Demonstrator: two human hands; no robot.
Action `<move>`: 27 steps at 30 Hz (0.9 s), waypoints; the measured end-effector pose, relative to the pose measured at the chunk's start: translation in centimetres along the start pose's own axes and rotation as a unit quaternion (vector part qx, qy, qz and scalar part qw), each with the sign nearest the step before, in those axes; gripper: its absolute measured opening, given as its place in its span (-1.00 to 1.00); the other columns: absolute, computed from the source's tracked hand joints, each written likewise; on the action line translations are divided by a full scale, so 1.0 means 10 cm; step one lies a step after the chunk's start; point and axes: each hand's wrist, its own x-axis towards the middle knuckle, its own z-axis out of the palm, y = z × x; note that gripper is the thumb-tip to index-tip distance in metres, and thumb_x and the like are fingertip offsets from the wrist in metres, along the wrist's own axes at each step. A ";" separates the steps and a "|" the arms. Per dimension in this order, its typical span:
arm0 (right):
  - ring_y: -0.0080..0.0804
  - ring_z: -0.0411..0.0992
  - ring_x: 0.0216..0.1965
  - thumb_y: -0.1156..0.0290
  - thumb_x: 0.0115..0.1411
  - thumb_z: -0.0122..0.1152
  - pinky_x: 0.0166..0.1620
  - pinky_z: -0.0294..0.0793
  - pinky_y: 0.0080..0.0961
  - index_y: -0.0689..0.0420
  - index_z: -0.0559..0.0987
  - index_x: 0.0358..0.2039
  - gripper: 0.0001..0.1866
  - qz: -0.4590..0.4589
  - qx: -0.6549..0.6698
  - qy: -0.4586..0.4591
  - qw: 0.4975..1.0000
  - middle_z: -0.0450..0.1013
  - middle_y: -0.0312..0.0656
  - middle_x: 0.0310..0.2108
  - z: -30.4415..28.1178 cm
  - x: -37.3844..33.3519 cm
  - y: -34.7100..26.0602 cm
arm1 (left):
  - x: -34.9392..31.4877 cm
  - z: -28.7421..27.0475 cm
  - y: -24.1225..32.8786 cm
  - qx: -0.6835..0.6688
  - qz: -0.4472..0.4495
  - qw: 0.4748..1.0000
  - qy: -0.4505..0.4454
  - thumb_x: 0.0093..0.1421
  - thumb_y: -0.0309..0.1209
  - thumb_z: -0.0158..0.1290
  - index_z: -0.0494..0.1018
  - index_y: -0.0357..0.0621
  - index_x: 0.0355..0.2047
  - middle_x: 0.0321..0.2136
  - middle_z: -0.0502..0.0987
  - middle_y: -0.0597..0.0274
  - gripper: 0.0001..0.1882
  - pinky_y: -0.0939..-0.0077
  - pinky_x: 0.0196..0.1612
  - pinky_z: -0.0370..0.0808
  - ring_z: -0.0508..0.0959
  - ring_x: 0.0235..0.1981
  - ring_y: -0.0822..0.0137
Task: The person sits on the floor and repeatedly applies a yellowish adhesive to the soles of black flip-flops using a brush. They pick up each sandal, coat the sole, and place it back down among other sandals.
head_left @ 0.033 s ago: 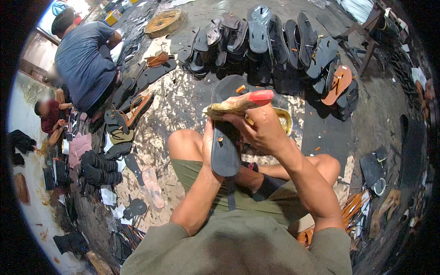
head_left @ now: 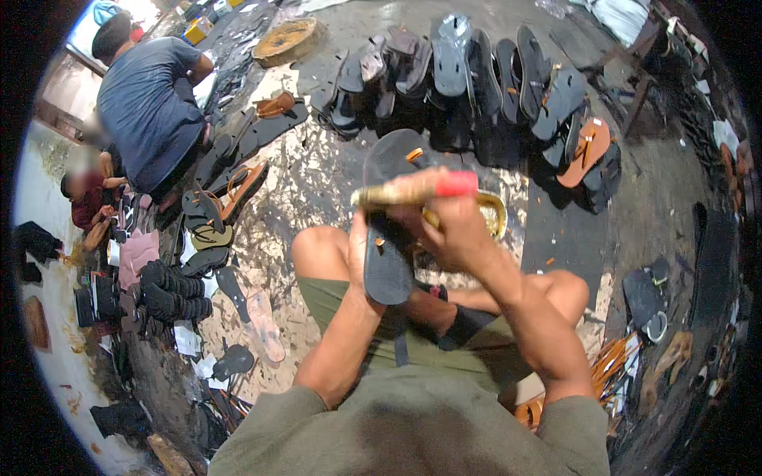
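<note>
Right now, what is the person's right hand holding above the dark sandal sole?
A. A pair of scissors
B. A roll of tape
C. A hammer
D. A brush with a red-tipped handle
D: the right hand grips a brush with a red-tipped handle, held across the top of the dark sandal sole that the left hand steadies from the side.

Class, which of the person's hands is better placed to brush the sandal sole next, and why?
Probably the right hand: it grips the red-handled brush just above the dark sandal sole, while the left hand steadies that sole.

Beyond the dark grey sandal sole (head_left: 386,266) lie black sandals (head_left: 476,75), an orange-brown sandal (head_left: 585,151), and a red-tipped, tan-smeared brush (head_left: 417,189).
</note>
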 end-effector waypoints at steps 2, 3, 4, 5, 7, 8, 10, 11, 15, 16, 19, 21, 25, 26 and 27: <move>-0.09 0.52 -0.05 0.42 0.18 0.31 -0.04 0.47 -0.18 0.03 0.63 0.01 -0.65 -0.009 0.102 0.053 0.993 0.59 -0.16 -0.07 0.12 -0.18 -0.14 | 0.11 0.10 0.20 0.097 0.008 0.995 0.009 0.43 0.22 -0.18 0.44 -0.20 0.15 -0.11 0.61 0.01 -0.29 0.26 -0.22 0.73 0.68 -0.21 0.19; -0.10 0.53 -0.04 0.46 0.17 0.34 -0.02 0.47 -0.19 0.05 0.63 0.02 -0.64 0.011 0.096 0.045 0.994 0.59 -0.17 -0.06 0.13 -0.27 -0.27 | 0.17 -0.03 0.38 0.101 -0.007 0.994 -0.032 0.39 0.26 -0.14 0.46 -0.20 0.08 -0.19 0.62 -0.01 -0.28 0.31 -0.37 0.74 0.68 -0.36 0.19; -0.12 0.54 -0.02 0.51 0.16 0.37 0.01 0.47 -0.20 0.07 0.62 0.02 -0.62 0.034 0.093 0.036 0.994 0.59 -0.18 -0.05 0.14 -0.30 -0.38 | 0.16 0.05 0.40 0.081 -0.006 0.997 -0.008 0.39 0.25 -0.12 0.50 -0.21 0.01 -0.26 0.63 -0.02 -0.30 0.39 -0.41 0.73 0.68 -0.36 0.19; -0.15 0.56 -0.08 0.61 0.11 0.46 -0.02 0.50 -0.25 0.18 0.64 -0.08 -0.67 0.012 0.128 0.054 0.990 0.60 -0.10 -0.13 0.11 -0.20 -0.35 | 0.25 -0.07 0.47 0.096 0.005 0.995 -0.013 0.39 0.24 -0.11 0.48 -0.21 0.04 -0.21 0.61 -0.05 -0.30 0.33 -0.40 0.72 0.67 -0.33 0.13; -0.21 0.55 -0.10 0.52 0.20 0.42 -0.01 0.49 -0.32 0.23 0.63 -0.10 -0.74 0.096 0.121 0.070 0.985 0.59 -0.11 -0.15 0.05 -0.11 -0.39 | 0.42 -0.08 0.65 0.189 0.044 0.981 -0.001 0.40 0.14 -0.07 0.53 -0.19 -0.03 -0.26 0.64 0.07 -0.40 0.30 -0.26 0.68 0.67 -0.24 0.19; -0.26 0.55 -0.10 0.48 0.25 0.39 0.00 0.49 -0.35 0.24 0.62 -0.08 -0.75 0.139 0.119 0.094 0.979 0.59 -0.13 -0.15 0.03 -0.10 -0.45 | 0.61 -0.15 0.80 0.221 0.152 0.962 0.053 0.35 0.12 -0.01 0.48 -0.18 0.09 -0.13 0.63 0.00 -0.39 0.12 -0.17 0.67 0.66 -0.14 0.12; -0.37 0.51 -0.02 0.38 0.34 0.31 0.09 0.46 -0.42 0.23 0.59 0.03 -0.69 0.315 0.174 0.157 0.920 0.57 -0.16 -0.06 -0.19 -0.16 -0.45 | 0.88 -0.26 1.29 0.192 0.188 0.962 0.047 0.33 0.11 0.00 0.46 -0.17 0.12 -0.11 0.64 0.01 -0.38 0.03 -0.13 0.65 0.66 -0.13 0.08; -0.47 0.47 -0.02 0.35 0.37 0.28 0.08 0.46 -0.45 0.26 0.56 0.04 -0.68 0.286 0.140 0.210 0.925 0.54 -0.20 -0.04 -0.28 -0.25 -0.31 | 1.06 -0.42 1.63 0.269 0.242 0.929 0.074 0.33 0.13 -0.01 0.46 -0.16 0.14 -0.10 0.63 -0.01 -0.36 0.02 -0.10 0.64 0.65 -0.12 0.04; -0.68 0.25 -0.43 0.26 0.39 0.28 -0.39 0.26 -0.55 0.16 0.48 -0.48 -0.66 0.354 0.024 0.306 0.883 0.37 -0.48 -0.50 -0.61 -0.55 0.00 | 0.93 -1.12 2.72 0.244 0.038 0.965 0.094 0.33 0.21 -0.04 0.40 -0.17 0.20 -0.04 0.59 -0.11 -0.27 -0.04 -0.06 0.62 0.64 -0.09 -0.08; -0.67 0.24 -0.39 0.24 0.39 0.27 -0.36 0.28 -0.54 0.15 0.44 -0.46 -0.66 0.366 0.077 0.323 0.869 0.36 -0.45 -0.46 -0.66 -0.50 -0.09 | 0.83 -1.32 2.81 0.226 0.027 0.968 0.102 0.33 0.23 -0.06 0.38 -0.22 0.20 -0.03 0.58 -0.15 -0.23 -0.05 -0.07 0.62 0.64 -0.08 -0.10; -0.64 0.23 -0.33 0.24 0.40 0.25 -0.28 0.31 -0.52 0.14 0.41 -0.41 -0.68 0.370 0.027 0.358 0.857 0.35 -0.41 -0.39 -0.71 -0.67 0.13 | 0.68 -1.65 2.98 0.314 0.072 0.911 0.257 0.35 0.14 0.02 0.35 -0.28 0.23 0.09 0.53 -0.03 -0.26 0.05 0.06 0.59 0.61 0.04 -0.02; -0.61 0.25 -0.29 0.24 0.40 0.25 -0.20 0.33 -0.52 0.16 0.43 -0.37 -0.70 0.404 -0.010 0.320 0.857 0.36 -0.39 -0.36 -0.71 -0.72 0.23 | 0.62 -2.17 3.30 0.324 0.098 0.918 0.208 0.40 -0.04 0.06 0.33 -0.25 0.23 0.11 0.52 -0.05 -0.40 0.15 0.06 0.61 0.62 0.05 0.01; -0.54 0.30 -0.24 0.14 0.42 0.21 -0.11 0.37 -0.47 0.19 0.45 -0.27 -0.66 0.462 -0.068 0.368 0.804 0.41 -0.32 -0.29 -0.81 -0.86 0.30 | 1.24 -0.81 2.63 0.312 0.107 0.942 0.054 0.39 -0.36 0.09 0.35 -0.24 0.15 0.07 0.55 -0.09 -0.61 0.25 0.05 0.62 0.61 0.09 0.05; -0.47 0.35 -0.18 0.11 0.44 0.18 -0.07 0.39 -0.39 0.20 0.47 -0.15 -0.64 0.463 -0.050 0.337 0.818 0.45 -0.24 -0.23 -0.83 -0.80 0.26 | 1.53 -0.70 2.59 0.309 0.110 0.945 0.016 0.38 -0.38 0.12 0.37 -0.22 0.11 0.04 0.56 -0.04 -0.65 0.24 0.07 0.62 0.62 0.08 0.05; -0.39 0.40 -0.13 0.07 0.45 0.14 -0.02 0.42 -0.31 0.22 0.50 -0.04 -0.59 0.466 -0.035 0.308 0.829 0.48 -0.16 -0.17 -0.85 -0.74 0.24 | 1.78 -0.37 2.45 0.310 0.108 0.945 0.005 0.36 -0.40 0.14 0.40 -0.19 0.00 -0.03 0.58 0.02 -0.73 0.22 0.07 0.63 0.64 0.04 0.05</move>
